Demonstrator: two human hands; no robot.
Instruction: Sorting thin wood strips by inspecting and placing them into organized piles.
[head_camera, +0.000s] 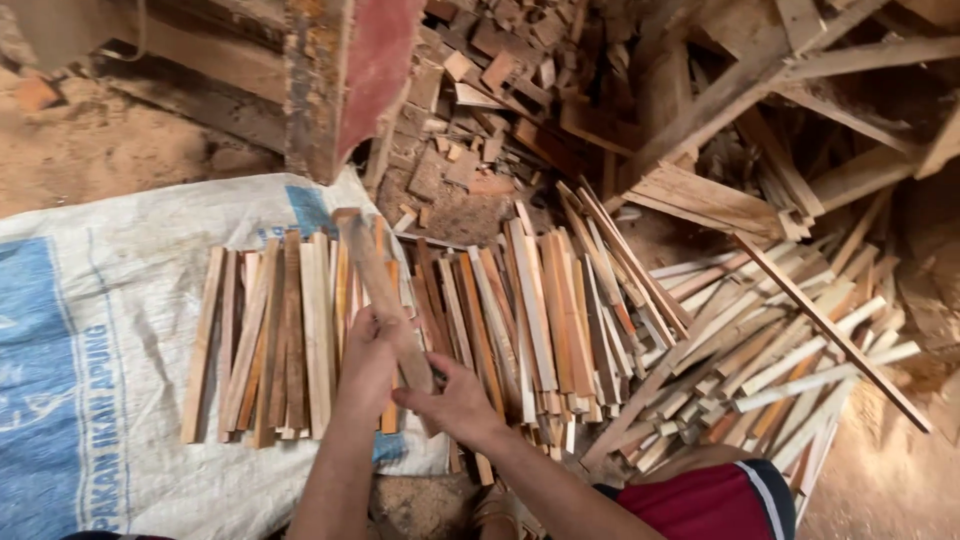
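My left hand (368, 358) grips a thick wooden stick (372, 270) that points away from me over the slats. My right hand (452, 398) holds the near end of the same stick, fingers partly spread. Beneath both hands lies a row of thin wooden slats (285, 330) laid side by side on a white and blue woven sack (90, 330). More slats (545, 310) fan out to the right of my hands.
A loose heap of pale slats (790, 350) lies at the right. Offcuts and wood scraps (500, 90) pile up at the back, with long planks (760, 70) leaning there. A red-painted post (345, 80) stands behind the sack. My knee in red shorts (720, 500) shows below.
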